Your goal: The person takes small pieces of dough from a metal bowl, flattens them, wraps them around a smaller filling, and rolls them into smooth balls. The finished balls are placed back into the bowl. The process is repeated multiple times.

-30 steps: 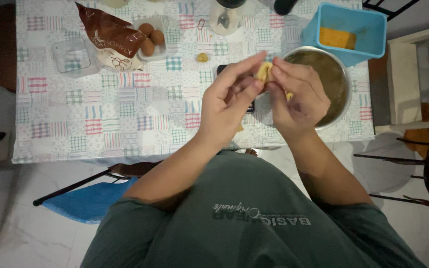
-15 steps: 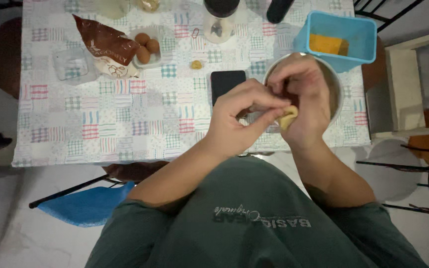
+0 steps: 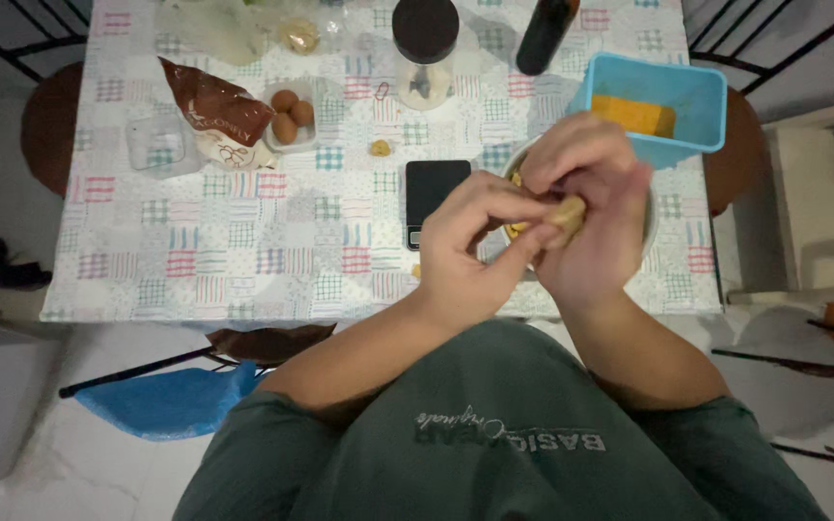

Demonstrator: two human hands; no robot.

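My left hand [image 3: 470,246] and my right hand [image 3: 586,207] meet in front of my chest, both closed on a small lump of yellow dough [image 3: 567,212]. The dough sits in my right palm while my left fingers pinch it. The hands hover over a metal bowl [image 3: 647,224] at the right of the table, which they mostly hide. A black flat digital scale [image 3: 433,188] lies just left of my hands.
A patchwork tablecloth [image 3: 243,251] covers the table. On it stand a blue tub [image 3: 668,101] with an orange block, a dark-lidded jar [image 3: 425,48], a dark bottle [image 3: 544,34], a tray of eggs [image 3: 289,114], a brown bag [image 3: 219,116] and a small dough ball [image 3: 379,148].
The view has tilted, so the table sits lower in the picture. My hands have kept working the dough and shifted slightly right over the bowl, uncovering the scale.
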